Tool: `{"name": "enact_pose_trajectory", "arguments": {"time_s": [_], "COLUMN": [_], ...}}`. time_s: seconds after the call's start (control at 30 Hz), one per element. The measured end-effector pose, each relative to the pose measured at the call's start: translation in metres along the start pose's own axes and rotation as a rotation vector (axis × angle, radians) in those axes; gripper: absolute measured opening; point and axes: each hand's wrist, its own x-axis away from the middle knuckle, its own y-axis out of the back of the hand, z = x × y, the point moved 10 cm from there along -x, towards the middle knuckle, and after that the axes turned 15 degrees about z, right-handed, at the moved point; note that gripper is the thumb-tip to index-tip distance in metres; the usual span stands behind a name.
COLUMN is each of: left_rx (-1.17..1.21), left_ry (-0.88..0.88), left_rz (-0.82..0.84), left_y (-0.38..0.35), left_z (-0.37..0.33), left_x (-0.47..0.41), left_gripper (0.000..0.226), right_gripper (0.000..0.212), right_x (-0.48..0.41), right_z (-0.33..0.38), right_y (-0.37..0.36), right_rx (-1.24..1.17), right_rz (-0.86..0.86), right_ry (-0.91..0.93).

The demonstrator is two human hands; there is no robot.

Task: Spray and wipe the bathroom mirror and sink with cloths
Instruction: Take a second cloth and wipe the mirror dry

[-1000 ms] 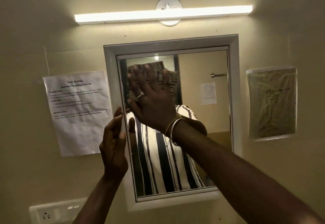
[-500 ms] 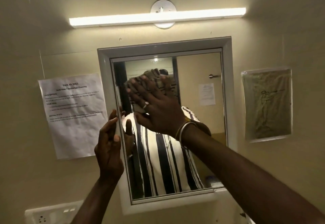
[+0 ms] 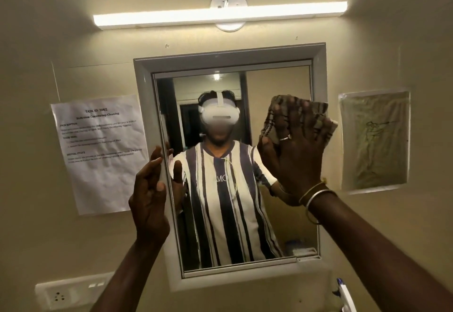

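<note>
A framed wall mirror (image 3: 225, 218) hangs in front of me, and a person in a striped shirt is reflected in it. My right hand (image 3: 296, 154) presses a striped brown cloth (image 3: 272, 118) flat against the glass at the mirror's upper right, fingers spread and straight. My left hand (image 3: 149, 189) rests on the mirror's left frame edge with straight fingers, holding nothing. The sink is out of view.
A tube light (image 3: 220, 15) glows above the mirror. A printed task sheet (image 3: 100, 152) is taped to the wall on the left, a plastic-covered sheet (image 3: 375, 140) on the right. A wall socket (image 3: 71, 292) sits at lower left. A white spray-bottle top (image 3: 345, 297) shows at the bottom right.
My right hand has slid the cloth from the mirror's upper left across to its upper right. My left hand stays on the left frame edge.
</note>
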Motion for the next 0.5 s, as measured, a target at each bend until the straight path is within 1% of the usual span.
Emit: {"name": "enact_pose_trajectory", "arguments": {"time_s": [0.07,0.13,0.37,0.5], "left_rx": [0.032,0.067,0.12,0.114], "left_ry": [-0.009,-0.009,-0.01,-0.002], "left_rz": [-0.008,-0.012,-0.063,-0.091], "left_y": [0.001,0.002,0.008,0.012], "left_z": [-0.002,-0.003,-0.008,-0.01], "left_x": [-0.001,-0.001,0.001,0.003], "left_gripper": [0.045,0.044,0.042,0.042], "right_gripper": [0.073,0.074,0.068,0.069], "right_x": [0.002,0.004,0.01,0.023], "right_z": [0.012,0.035,0.171,0.221], "right_y": [-0.001,-0.004,-0.026,-0.034], "right_rx": [-0.07,-0.111,-0.08,-0.033], "right_rz": [-0.019,-0.007,0.116,0.118], "right_ry": [-0.043,-0.025,0.283,0.414]}}
